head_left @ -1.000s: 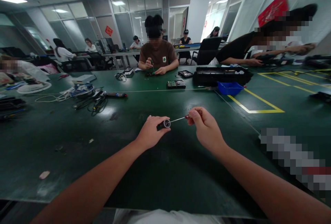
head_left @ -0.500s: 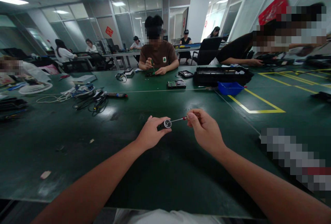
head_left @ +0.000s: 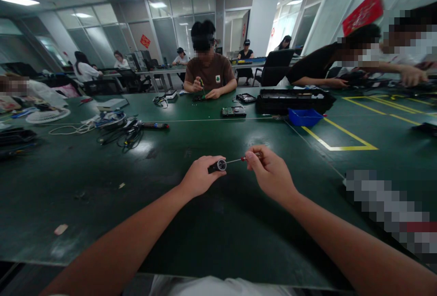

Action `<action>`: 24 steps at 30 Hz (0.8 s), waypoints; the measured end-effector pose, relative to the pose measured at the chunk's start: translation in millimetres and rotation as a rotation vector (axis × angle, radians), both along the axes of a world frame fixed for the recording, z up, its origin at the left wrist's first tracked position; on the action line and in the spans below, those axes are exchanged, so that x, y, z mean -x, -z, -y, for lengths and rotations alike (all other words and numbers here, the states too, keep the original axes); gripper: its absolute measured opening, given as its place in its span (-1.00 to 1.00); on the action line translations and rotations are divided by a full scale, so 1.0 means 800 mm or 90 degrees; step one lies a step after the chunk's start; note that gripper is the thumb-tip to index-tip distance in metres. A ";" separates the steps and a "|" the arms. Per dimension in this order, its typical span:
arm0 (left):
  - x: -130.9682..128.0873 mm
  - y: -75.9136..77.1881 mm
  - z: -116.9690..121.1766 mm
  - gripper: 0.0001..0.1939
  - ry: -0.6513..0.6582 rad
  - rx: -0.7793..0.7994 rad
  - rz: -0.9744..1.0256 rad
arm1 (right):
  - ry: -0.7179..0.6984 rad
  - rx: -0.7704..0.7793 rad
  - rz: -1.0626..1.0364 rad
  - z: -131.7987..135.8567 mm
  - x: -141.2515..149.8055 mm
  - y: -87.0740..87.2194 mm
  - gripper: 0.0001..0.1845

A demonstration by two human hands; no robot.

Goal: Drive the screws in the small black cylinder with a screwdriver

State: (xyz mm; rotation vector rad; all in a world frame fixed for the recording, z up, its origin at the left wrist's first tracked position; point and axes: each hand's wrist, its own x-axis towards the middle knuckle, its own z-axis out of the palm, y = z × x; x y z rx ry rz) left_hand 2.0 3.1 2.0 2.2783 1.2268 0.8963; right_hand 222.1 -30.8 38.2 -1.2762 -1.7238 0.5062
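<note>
My left hand [head_left: 199,175] is closed around a short black cylinder [head_left: 220,165], thumb and fingers on its sides. Its round, silver-rimmed open end faces me and a little to the right. My right hand [head_left: 271,168] grips a screwdriver [head_left: 243,159] by its red, partly see-through handle. The thin metal shaft points left, and its tip meets the cylinder's open end; how deep it goes in is too small to tell. Both hands are above the green table [head_left: 211,237]. The fingers of my left hand hide much of the cylinder's body.
Tangled cables [head_left: 126,134] and a dark tool [head_left: 155,125] lie to the left. Further off are a circuit-board device [head_left: 233,112], a long black casing [head_left: 295,101] and a blue tray [head_left: 305,117]. A co-worker [head_left: 210,73] sits opposite; others lean in at right.
My hands and the screwdriver hold nearly the same place, with the screwdriver's handle turned slightly in my right fingers. At the right, a co-worker's arm has shifted over the table.
</note>
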 end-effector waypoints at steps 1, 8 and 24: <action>0.000 0.001 -0.001 -0.63 0.000 -0.001 0.004 | 0.001 0.003 0.002 0.000 0.000 0.000 -0.70; 0.000 0.000 -0.001 -0.63 -0.005 -0.001 -0.002 | -0.036 0.008 -0.011 -0.003 -0.004 0.006 -0.72; -0.001 -0.002 0.000 -0.59 0.002 -0.007 0.006 | 0.040 0.002 -0.024 -0.002 0.003 0.006 -0.72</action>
